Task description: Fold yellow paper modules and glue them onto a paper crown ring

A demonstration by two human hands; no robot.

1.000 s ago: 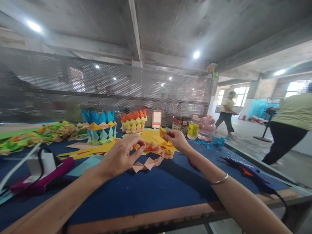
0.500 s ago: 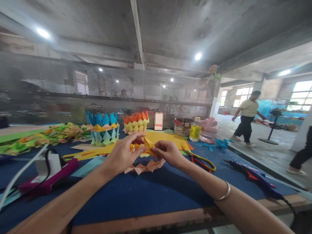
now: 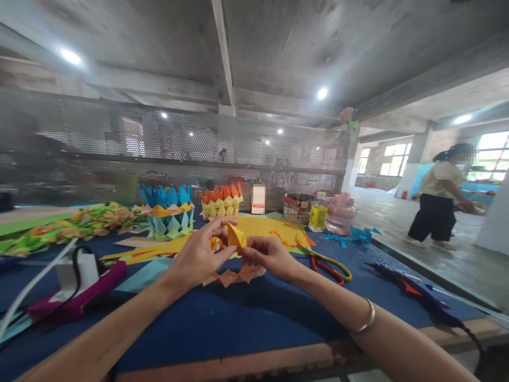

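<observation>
A small piece of folded yellow paper [image 3: 236, 236] is held up between my hands, above the blue table [image 3: 222, 323]. My left hand [image 3: 202, 248] pinches it from the left, thumb below and fingers behind. From the right, the thumb and fingertips of my right hand [image 3: 272, 255] are closed at its lower right edge. Just beneath my hands lies a peach zigzag strip of folded paper [image 3: 233, 277]. Behind them are yellow paper sheets [image 3: 264, 225] and a folded-paper ring in orange and yellow [image 3: 221, 201].
A blue and green paper ring [image 3: 169, 220] stands left of centre, beside heaped folded pieces [image 3: 93, 223]. Scissors [image 3: 328, 266], a glue gun [image 3: 413, 292], a yellow-labelled bottle [image 3: 318, 213] and a woven basket [image 3: 297, 208] are right. A power strip [image 3: 83, 292] sits left. A person [image 3: 437, 196] walks beyond the table.
The folded yellow paper has turned more upright and shifted slightly left. My right fingers moved to its lower edge. The person in the background walked right, and another at the right edge left view.
</observation>
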